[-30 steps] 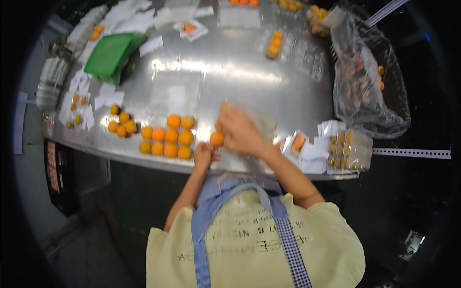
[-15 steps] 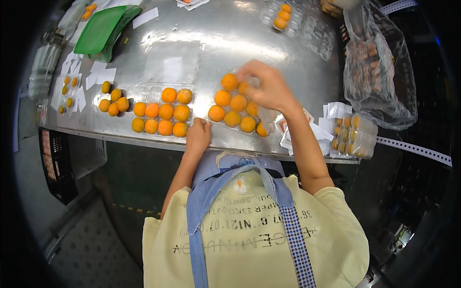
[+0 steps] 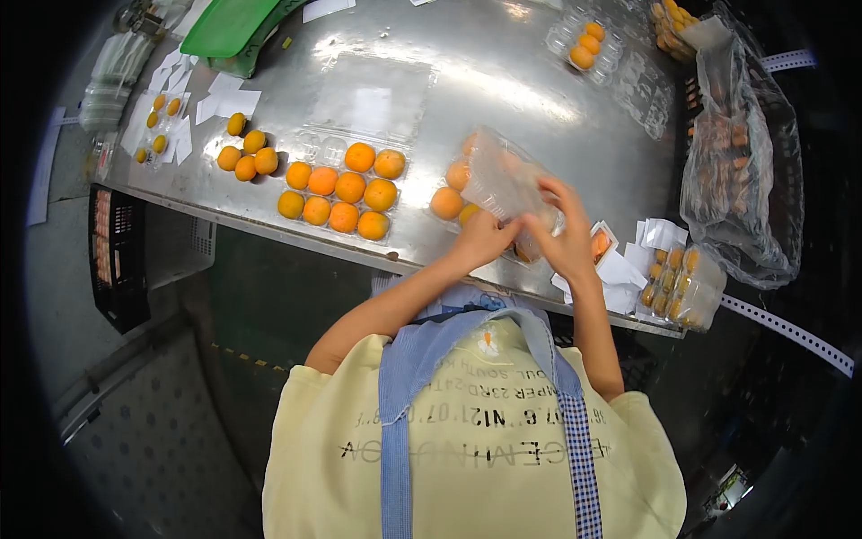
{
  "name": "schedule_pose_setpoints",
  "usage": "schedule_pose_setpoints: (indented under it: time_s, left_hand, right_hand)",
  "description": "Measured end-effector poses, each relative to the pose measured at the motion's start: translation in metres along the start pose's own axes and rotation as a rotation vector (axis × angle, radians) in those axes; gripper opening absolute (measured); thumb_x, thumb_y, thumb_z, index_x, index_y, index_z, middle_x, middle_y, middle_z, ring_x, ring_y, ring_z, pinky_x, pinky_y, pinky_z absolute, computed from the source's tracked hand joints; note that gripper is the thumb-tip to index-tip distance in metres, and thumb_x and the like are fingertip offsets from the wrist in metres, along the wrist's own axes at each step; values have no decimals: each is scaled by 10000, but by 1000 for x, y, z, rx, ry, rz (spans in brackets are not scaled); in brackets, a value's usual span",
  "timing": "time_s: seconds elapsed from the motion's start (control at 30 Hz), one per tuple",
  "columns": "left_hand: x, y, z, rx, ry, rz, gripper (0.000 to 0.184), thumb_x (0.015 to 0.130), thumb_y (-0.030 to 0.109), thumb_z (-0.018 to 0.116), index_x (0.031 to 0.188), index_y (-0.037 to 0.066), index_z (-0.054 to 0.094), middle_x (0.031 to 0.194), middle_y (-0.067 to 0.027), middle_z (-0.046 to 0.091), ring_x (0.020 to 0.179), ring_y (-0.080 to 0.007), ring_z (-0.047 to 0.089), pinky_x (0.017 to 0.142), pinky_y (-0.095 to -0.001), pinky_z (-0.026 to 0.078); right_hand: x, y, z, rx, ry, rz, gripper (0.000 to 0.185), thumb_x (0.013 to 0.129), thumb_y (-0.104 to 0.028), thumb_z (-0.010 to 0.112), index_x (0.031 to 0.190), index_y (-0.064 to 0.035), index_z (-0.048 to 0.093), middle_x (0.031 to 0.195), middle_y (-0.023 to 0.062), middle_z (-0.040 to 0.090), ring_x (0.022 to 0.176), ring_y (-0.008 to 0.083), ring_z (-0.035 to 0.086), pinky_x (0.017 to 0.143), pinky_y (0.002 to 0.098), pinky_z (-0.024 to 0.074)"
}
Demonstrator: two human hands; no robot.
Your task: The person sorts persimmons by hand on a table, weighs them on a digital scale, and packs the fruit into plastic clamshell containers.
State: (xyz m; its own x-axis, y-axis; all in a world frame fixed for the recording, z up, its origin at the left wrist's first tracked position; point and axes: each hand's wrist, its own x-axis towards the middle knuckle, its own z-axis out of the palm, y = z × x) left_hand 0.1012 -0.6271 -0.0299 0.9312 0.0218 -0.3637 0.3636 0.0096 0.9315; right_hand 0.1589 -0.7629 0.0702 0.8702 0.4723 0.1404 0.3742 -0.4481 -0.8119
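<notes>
In front of me a clear plastic box of orange fruit [image 3: 446,203] lies on the metal table. Its clear lid [image 3: 503,172] is tilted over the fruit and hides part of it. My left hand [image 3: 485,241] is at the near edge of the box, fingers closed at the lid's edge. My right hand [image 3: 561,235] curls round the lid's right side, thumb toward my left hand. Left of them a second clear box, its lid [image 3: 364,94] lying open, holds several orange fruits [image 3: 349,187] in rows.
Loose fruits [image 3: 254,141] lie further left, near paper slips [image 3: 229,97]. A green tray [image 3: 229,27] is at the back left. A filled box [image 3: 672,286] and labels [image 3: 620,269] sit at the right edge. Another box [image 3: 585,45] stands behind; a plastic-lined crate [image 3: 741,171] is beyond.
My left hand has moved right from beside the second box to the near box. My right hand has left the fruit, and the lid has swung over them. The view has shifted.
</notes>
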Motion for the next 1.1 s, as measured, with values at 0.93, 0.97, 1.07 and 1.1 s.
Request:
schedule_pose_setpoints:
  time_s: [0.93,0.97,1.07,1.1]
  left_hand:
    - [-22,43,26,-492,81,-185,418,931,262,568,1082,-127,544,999,-218,630,851,-260,664,753,-305,564]
    - [-21,45,26,-481,70,-204,408,930,262,570,1082,-116,548,1003,-212,628,861,-261,662,760,-310,567]
    - [-23,51,27,-456,63,-229,359,930,227,567,1064,-106,556,995,-185,622,865,-254,658,748,-318,578]
    - [-24,54,28,-461,78,-230,331,931,204,564,1055,-103,562,1001,-173,619,862,-242,655,734,-312,583]
  right_hand:
    - [-122,102,15,916,43,794,89,903,-60,578,943,-9,517,953,166,641,813,231,673,695,297,573]
    - [-122,101,16,943,62,804,78,903,-51,573,935,-13,513,910,164,646,802,237,675,693,300,574]
    - [-122,102,19,945,68,837,43,908,-50,558,913,-27,523,915,159,654,805,232,675,690,301,572]
    - [-122,103,21,921,72,860,43,907,-48,557,911,-26,521,913,159,653,803,234,675,691,302,572]
